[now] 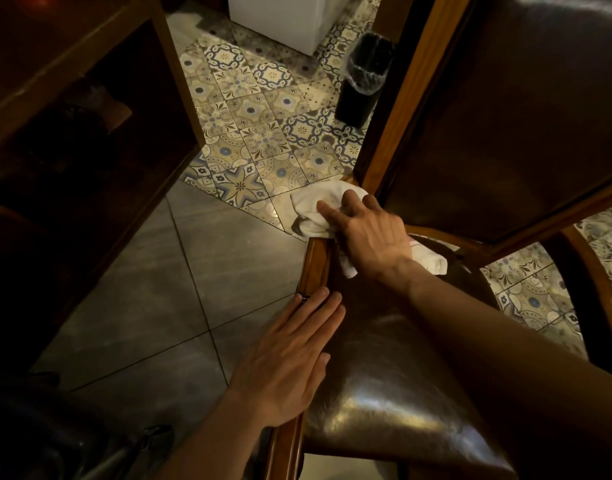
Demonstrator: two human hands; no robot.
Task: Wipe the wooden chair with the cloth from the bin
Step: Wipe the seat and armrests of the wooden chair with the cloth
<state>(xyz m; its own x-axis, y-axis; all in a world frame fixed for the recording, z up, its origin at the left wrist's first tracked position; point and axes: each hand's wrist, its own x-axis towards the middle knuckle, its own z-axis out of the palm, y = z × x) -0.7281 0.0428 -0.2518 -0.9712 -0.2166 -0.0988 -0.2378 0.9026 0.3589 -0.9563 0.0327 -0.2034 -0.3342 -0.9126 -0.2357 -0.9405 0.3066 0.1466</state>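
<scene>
Pressing cloth (316, 211) (white) onto chair (316, 268)

cloth (318, 209): white, plain
chair frame (316, 268): warm reddish-brown wood
chair seat (394, 368): dark brown, glossy leather sheen
bin (361, 81): black, clear liner at the rim
far floor (249, 109): cream tiles, blue and tan floral medallions
near floor (180, 271): plain grey slabs
cabinet (283, 15): white

The right hand (370, 233) lies on the cloth (318, 209) at the far left corner of the chair seat (384, 368), beside the backrest post (398, 109), the left hand (290, 358) rests flat on the seat's left rail (315, 268) nearer the person, and the bin (363, 81) stands on the tiled floor (249, 109) beyond, left of the post.
</scene>
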